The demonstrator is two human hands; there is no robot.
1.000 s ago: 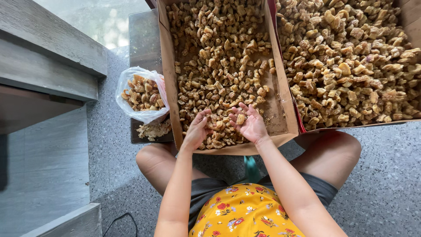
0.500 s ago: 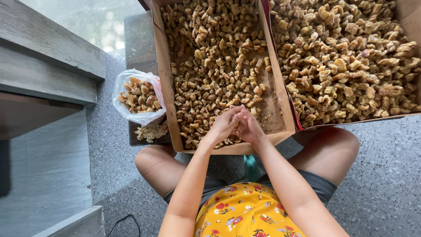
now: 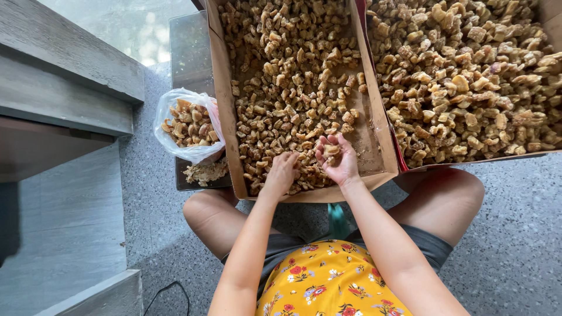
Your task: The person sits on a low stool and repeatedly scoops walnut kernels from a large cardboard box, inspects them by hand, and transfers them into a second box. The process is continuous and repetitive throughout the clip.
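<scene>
Two bare hands are at work here, both down at the near end of the middle cardboard box (image 3: 221,105). Closest to the camera there's the yellow floral top (image 3: 328,281) and dark shorts (image 3: 427,246), knees spread wide on a speckled grey floor (image 3: 515,234), with something teal (image 3: 338,221) poking out between the legs.

The right hand (image 3: 338,161) is turned palm up and cupped, fingers curled about halfway, with a small pile of brown crunchy chunks (image 3: 331,150) sitting in it. The left hand (image 3: 282,173) is palm down right beside it, fingers bent loosely and resting on the pieces (image 3: 293,76) in the box. Can't tell if it's actually pinching one or just touching. The two hands are nearly touching each other.

That box is only thinly filled at the near right side, where bare cardboard shows through, and it gets denser further up. Just to the right, a second box (image 3: 547,153) is heaped way fuller with bigger, lumpier chunks, and there's a red edge (image 3: 393,146) showing where the two boxes meet.

Off to the left, a clear plastic bag (image 3: 175,105) holds more of the same stuff, sitting on a dark glass worktop (image 3: 190,52) with a little loose pile (image 3: 205,172) right beside it. Further left are grey concrete steps (image 3: 70,88).
</scene>
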